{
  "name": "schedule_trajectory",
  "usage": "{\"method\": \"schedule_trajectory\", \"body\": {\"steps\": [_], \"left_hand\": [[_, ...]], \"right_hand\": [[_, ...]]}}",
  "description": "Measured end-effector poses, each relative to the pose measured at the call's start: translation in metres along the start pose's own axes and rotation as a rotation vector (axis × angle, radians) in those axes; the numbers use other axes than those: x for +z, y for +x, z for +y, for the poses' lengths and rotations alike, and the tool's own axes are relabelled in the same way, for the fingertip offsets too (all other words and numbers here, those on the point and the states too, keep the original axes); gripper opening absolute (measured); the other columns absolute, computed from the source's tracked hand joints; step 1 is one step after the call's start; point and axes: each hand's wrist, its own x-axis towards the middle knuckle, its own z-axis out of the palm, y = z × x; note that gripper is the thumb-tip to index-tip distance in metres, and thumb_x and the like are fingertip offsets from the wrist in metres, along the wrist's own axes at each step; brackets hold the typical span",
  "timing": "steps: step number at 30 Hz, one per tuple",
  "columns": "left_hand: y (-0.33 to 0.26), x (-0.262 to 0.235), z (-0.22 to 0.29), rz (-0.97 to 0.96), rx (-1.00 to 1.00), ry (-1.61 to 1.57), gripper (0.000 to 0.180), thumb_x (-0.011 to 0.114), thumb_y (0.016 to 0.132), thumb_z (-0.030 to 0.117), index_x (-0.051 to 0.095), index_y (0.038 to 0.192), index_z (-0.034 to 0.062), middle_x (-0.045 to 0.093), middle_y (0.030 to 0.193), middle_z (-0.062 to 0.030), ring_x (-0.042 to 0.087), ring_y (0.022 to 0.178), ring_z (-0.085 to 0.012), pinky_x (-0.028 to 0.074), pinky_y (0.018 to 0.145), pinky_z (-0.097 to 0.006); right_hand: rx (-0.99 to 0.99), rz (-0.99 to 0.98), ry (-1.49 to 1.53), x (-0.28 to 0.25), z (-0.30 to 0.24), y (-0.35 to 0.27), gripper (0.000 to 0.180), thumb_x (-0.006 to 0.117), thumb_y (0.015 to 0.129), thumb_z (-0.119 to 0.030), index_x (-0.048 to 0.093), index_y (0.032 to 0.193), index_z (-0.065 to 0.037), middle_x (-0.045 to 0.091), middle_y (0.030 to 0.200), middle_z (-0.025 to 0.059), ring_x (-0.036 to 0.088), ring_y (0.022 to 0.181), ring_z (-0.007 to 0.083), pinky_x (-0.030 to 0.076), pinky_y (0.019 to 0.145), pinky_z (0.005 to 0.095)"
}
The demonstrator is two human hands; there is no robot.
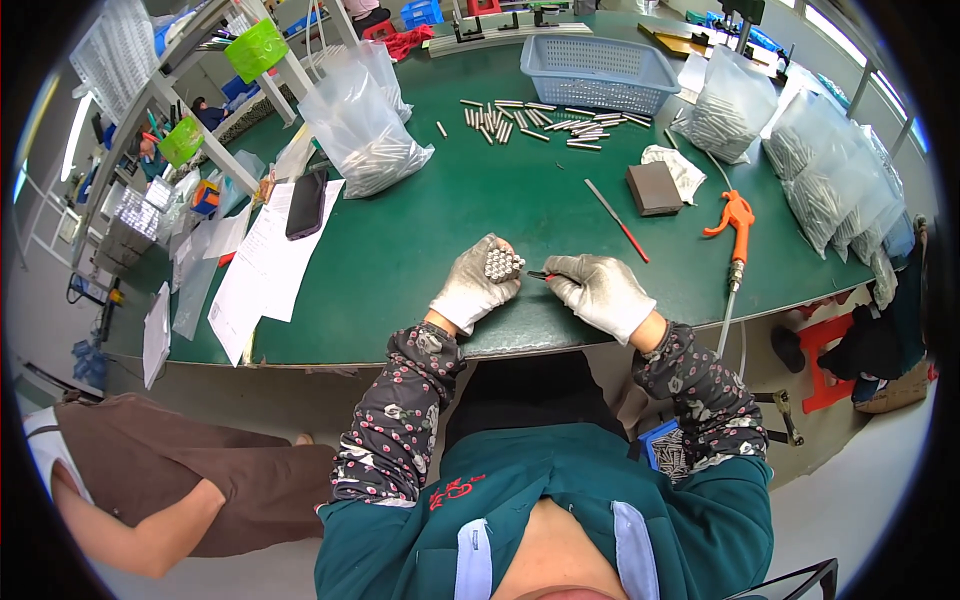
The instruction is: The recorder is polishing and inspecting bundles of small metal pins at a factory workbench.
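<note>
Bags (365,135) full of metal pins; left hand (478,285) fingers clutch pin bundle (501,264) — right hand (600,290) pinches red-handled tool (543,275).

Shiny metal pins (500,264), matt green tabletop (440,230)

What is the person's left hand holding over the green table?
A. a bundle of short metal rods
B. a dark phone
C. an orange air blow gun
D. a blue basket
A: the gloved left hand is closed around a bundle of short metal rods, their round ends showing, while the orange air blow gun, dark phone and blue basket lie untouched on the green table.
</note>
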Motion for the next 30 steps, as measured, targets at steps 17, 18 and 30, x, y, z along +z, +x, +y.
{"method": "schedule_trajectory", "body": {"steps": [17,18,30], "left_hand": [[0.0,0.0,-0.001,-0.02,0.013,-0.039,0.038,0.067,0.065,-0.006,0.047,0.096,0.0064,0.054,0.079,0.0019,0.052,0.072,-0.0058,0.045,0.067,-0.02],[-0.001,0.0,0.0,-0.014,0.028,-0.029,0.034,0.066,0.066,-0.003,0.048,0.093,0.0063,0.055,0.079,0.0012,0.053,0.073,-0.0065,0.046,0.068,-0.021],[0.0,0.0,-0.003,-0.004,0.034,-0.033,0.032,0.066,0.065,0.0,0.049,0.092,0.0053,0.056,0.08,-0.0006,0.054,0.074,-0.0082,0.046,0.069,-0.023]], "right_hand": [[0.006,0.02,-0.033,0.0,-0.008,-0.001,0.02,0.054,0.081,-0.024,0.064,0.091,-0.009,0.062,0.076,0.0141,0.06,0.072,0.0316,0.048,0.065,0.039],[0.008,0.047,-0.063,0.002,-0.01,-0.002,0.018,0.055,0.081,-0.022,0.064,0.09,-0.009,0.062,0.074,0.0134,0.06,0.071,0.031,0.048,0.063,0.0391],[-0.091,0.286,-0.29,0.012,-0.021,-0.011,0.013,0.057,0.08,-0.019,0.056,0.087,-0.009,0.055,0.062,0.0083,0.058,0.062,0.0276,0.046,0.055,0.0381]]}}
